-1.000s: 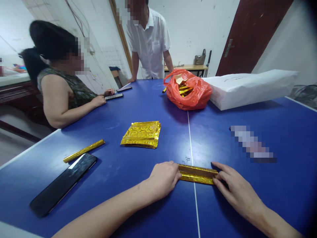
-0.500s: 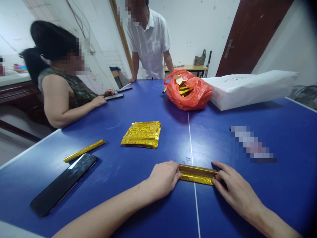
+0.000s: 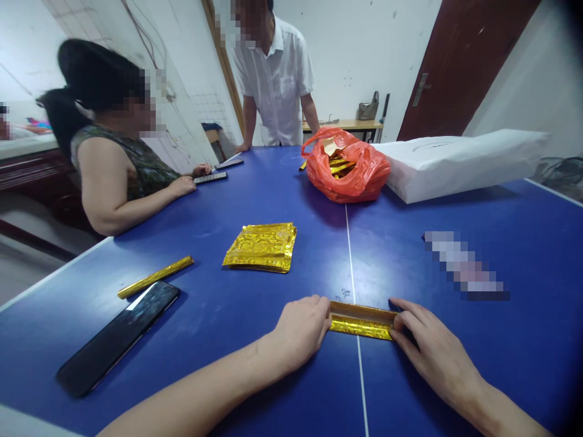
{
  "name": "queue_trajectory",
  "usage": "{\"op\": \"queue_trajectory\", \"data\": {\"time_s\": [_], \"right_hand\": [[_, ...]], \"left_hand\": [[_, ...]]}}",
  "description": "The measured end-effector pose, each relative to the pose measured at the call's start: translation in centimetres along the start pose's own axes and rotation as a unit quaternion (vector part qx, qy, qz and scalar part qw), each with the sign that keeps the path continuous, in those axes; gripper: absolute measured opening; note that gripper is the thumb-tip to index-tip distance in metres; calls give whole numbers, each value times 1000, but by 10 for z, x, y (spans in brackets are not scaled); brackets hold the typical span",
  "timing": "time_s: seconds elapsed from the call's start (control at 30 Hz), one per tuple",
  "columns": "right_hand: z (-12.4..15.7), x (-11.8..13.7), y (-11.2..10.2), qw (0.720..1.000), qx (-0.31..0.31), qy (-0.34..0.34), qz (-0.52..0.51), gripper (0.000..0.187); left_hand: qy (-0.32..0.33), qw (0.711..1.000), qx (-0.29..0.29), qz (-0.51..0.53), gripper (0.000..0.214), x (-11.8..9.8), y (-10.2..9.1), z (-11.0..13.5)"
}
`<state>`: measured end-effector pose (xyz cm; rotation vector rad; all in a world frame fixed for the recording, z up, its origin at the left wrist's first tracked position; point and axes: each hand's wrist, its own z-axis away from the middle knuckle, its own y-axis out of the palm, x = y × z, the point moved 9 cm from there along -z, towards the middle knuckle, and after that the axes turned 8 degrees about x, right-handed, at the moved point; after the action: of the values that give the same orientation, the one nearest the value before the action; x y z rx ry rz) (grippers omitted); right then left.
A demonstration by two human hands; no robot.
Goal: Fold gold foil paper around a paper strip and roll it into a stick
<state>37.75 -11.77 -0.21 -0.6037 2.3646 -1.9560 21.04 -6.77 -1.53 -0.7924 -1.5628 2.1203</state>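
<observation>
A folded strip of gold foil paper (image 3: 361, 320) lies on the blue table (image 3: 255, 188) near its front edge, across the white centre line. My left hand (image 3: 299, 331) has its fingers curled on the strip's left end. My right hand (image 3: 430, 349) pinches and presses the right end with its fingertips. Farther back, a flat stack of gold foil sheets (image 3: 261, 246) rests on the table. A thin rolled gold strip (image 3: 155, 277) lies to the left.
A black phone (image 3: 117, 336) lies at the front left. An orange plastic bag (image 3: 344, 164) with gold pieces and a long white package (image 3: 460, 161) sit at the back. One person sits at the left with a hand (image 3: 182, 184) by a phone; another stands at the far end.
The gold strip between my hands has become slightly narrower as its near edge was folded up. My hands have barely shifted. The seated person moved their head slightly.
</observation>
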Motion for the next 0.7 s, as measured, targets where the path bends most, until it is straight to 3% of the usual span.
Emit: {"op": "queue_trajectory", "data": {"time_s": [0.23, 0.47, 0.7], "right_hand": [[4, 8, -6, 998, -6, -60, 10, 17], [5, 3, -2, 997, 34, -62, 1, 9], [4, 6, -4, 997, 9, -78, -1, 16]], "left_hand": [[98, 990, 0, -103, 13, -19, -1, 10], [103, 990, -8, -98, 16, -19, -3, 11], [114, 986, -12, -121, 17, -21, 0, 9]]}}
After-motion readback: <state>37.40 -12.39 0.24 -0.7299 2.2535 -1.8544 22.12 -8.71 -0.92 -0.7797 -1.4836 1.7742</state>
